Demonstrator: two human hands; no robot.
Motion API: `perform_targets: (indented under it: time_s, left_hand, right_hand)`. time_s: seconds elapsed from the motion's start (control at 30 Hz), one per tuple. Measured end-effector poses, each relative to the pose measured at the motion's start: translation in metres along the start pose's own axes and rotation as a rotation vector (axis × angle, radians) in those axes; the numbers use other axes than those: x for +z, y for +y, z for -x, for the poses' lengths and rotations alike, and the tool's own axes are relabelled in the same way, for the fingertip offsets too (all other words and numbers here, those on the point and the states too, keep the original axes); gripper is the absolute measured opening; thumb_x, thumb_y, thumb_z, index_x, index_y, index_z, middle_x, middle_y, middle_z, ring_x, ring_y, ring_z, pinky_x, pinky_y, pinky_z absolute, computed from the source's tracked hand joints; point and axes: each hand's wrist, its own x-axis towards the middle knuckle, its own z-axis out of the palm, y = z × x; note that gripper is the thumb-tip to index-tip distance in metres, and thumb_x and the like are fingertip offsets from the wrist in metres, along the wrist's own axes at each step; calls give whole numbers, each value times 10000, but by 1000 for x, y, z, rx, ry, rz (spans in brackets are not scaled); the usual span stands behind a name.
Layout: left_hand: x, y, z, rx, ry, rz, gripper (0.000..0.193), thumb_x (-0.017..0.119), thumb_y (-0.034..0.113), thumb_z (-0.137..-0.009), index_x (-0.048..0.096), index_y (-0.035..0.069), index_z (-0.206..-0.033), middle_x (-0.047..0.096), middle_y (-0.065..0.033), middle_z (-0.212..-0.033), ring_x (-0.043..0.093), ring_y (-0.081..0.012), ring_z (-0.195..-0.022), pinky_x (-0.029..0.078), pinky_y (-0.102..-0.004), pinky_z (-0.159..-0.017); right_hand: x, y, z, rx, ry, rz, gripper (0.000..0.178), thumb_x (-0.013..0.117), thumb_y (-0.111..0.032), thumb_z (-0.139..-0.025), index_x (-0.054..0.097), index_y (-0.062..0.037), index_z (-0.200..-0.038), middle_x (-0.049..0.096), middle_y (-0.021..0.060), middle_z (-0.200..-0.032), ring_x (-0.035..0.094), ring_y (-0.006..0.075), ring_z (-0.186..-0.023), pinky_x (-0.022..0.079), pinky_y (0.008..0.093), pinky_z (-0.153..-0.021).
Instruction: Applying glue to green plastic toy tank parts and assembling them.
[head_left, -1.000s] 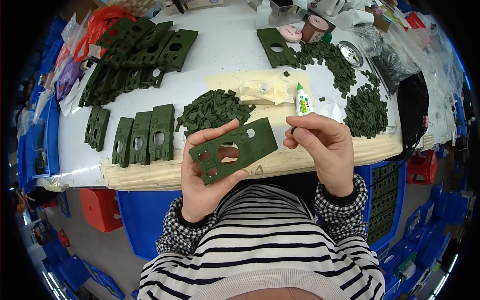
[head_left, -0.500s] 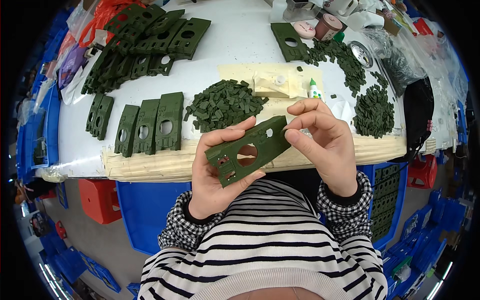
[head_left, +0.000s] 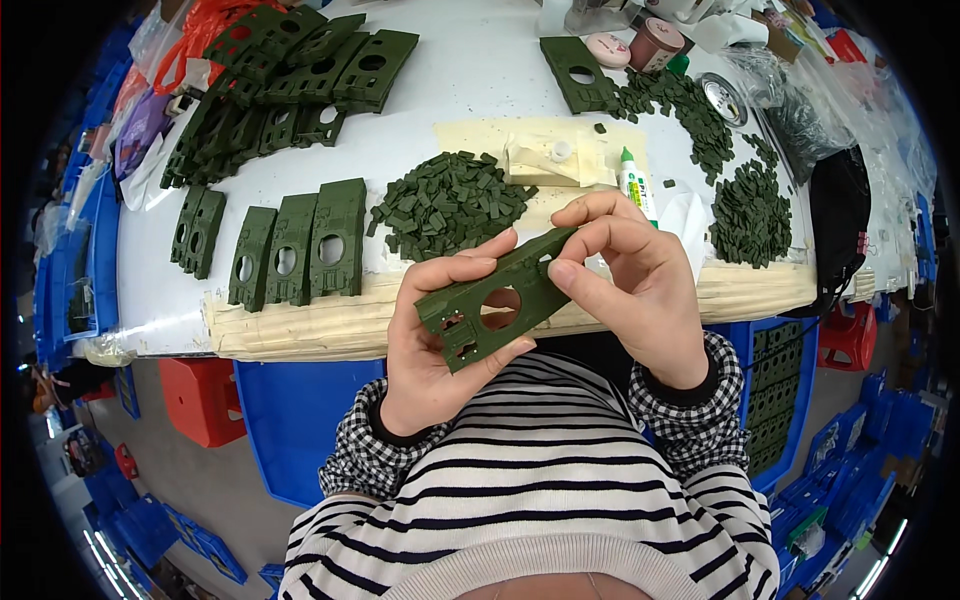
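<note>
My left hand [head_left: 432,340] grips a dark green plastic model tank hull [head_left: 545,300] by its left end, fingers along the far edge and thumb along the near one. The part is tilted, its right end higher in the picture, and has a large round hole and smaller openings. Over that right end my right hand [head_left: 640,290] is closed in a pinch, thumb and forefinger at the small opening. Whether a small piece sits between those fingertips is hidden. Just beyond the hands lie a heap of small green plastic pieces [head_left: 450,205] and a green-capped glue bottle [head_left: 634,188].
Several similar hulls [head_left: 338,235] stand at the left, with a larger stack [head_left: 290,85] behind. Another hull [head_left: 578,72] and loose green pieces [head_left: 752,215] lie at the right. A taped block [head_left: 560,160] sits mid-table. Below are blue trays [head_left: 300,430] and a red stool [head_left: 200,400].
My right thumb and forefinger have moved left along the hull, from its end to the small opening. The hull has tilted slightly while my left hand keeps its grip.
</note>
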Motion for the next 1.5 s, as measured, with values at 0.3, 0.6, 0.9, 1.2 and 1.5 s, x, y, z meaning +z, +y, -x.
perform_targets:
  time_s: [0.3,0.6,0.9,1.2,1.5]
  left_hand:
    - [-1,0,1,5,1,-3,582,722,-61,-753,394,30,-1226,389,-245,-1396,574,-187,-1095,514,-311,-911]
    - [-2,-2,1,25,-21,-10,563,711,-65,-760,398,33,-1217,379,-254,-1396,552,-209,-1142,519,-321,-920]
    - [-4,-6,2,30,-39,15,553,701,-75,-764,399,34,-1214,382,-256,-1391,519,-231,-1194,516,-330,-933]
    - [-29,2,10,10,216,117,693,771,19,-730,337,51,-1269,403,-286,-1370,594,-229,-1067,516,-353,-904]
    - [-41,17,13,67,388,113,741,777,99,-737,312,57,-1313,369,-304,-1372,540,-293,-1157,559,-379,-860]
  right_hand:
    - [3,2,-1,-7,20,-15,70,694,-43,-773,650,7,-795,561,86,-1028,518,167,-1030,389,301,-945]
    - [2,6,-1,-32,25,31,80,697,-47,-765,636,4,-768,568,93,-1005,529,168,-1006,403,301,-921]
    - [3,9,0,-34,4,52,95,692,-46,-776,613,1,-754,573,93,-980,536,167,-984,407,301,-906]
    - [-7,1,6,-27,205,247,107,665,-60,-837,590,15,-820,580,38,-757,576,111,-727,474,235,-666]
    - [13,27,-11,-338,114,907,85,683,-98,-781,642,-53,-839,558,57,-727,589,218,-660,478,308,-570]
